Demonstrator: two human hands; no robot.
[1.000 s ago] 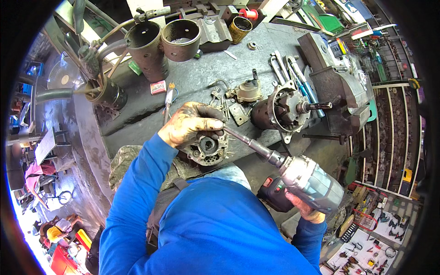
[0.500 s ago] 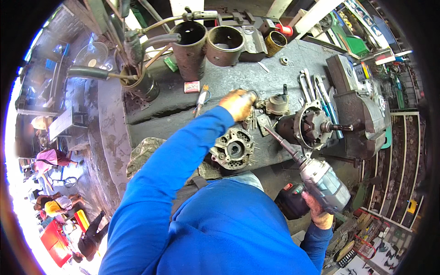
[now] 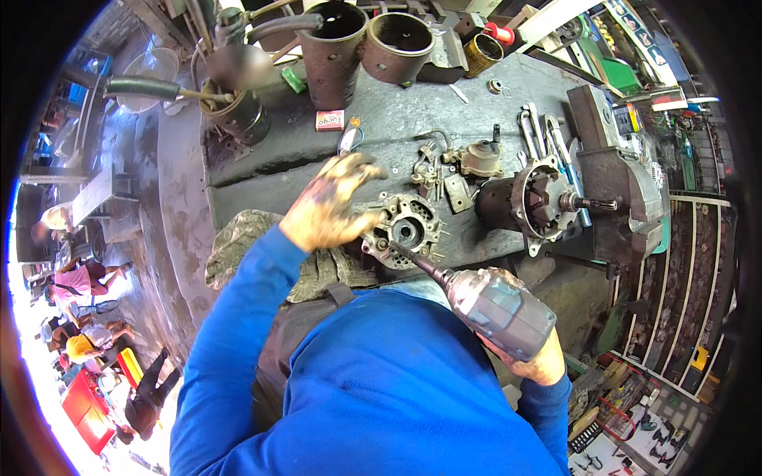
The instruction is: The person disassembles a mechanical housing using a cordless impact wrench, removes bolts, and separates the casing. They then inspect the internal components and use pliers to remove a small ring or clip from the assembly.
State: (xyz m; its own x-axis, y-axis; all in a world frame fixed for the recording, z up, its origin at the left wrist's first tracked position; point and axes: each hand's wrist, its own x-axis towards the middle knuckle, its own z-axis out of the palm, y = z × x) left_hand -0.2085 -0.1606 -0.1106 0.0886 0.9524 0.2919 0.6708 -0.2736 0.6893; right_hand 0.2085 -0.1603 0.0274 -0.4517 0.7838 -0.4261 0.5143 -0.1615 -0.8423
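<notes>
My left hand (image 3: pixel 329 205), stained with grease, is open with its fingers spread. Its thumb reaches the left rim of a round metal end housing (image 3: pixel 425 230), which has slots and a hole in its middle; I cannot tell whether they touch. In my right hand (image 3: pixel 541 361) is a cordless impact wrench (image 3: pixel 504 313), its long dark extension pointing left. The tip of the extension lies over the housing's lower left part. Behind the housing lie small metal parts (image 3: pixel 429 170), a flat plate (image 3: pixel 457 193) and a rounded metal unit (image 3: pixel 481 160).
A rotor in a ring-shaped housing (image 3: pixel 544 202) lies right, before a bench vise (image 3: pixel 619 198). Wrenches (image 3: pixel 533 131) lie behind it. Tall metal cylinders (image 3: pixel 333 67) and a tool can (image 3: pixel 242 119) stand at the back. Camouflage cloth (image 3: pixel 246 246) hangs at the near edge.
My left hand has come back from the small parts to the housing's left side, its fingers opening. My right hand has swung the impact wrench left, bringing its tip over the housing.
</notes>
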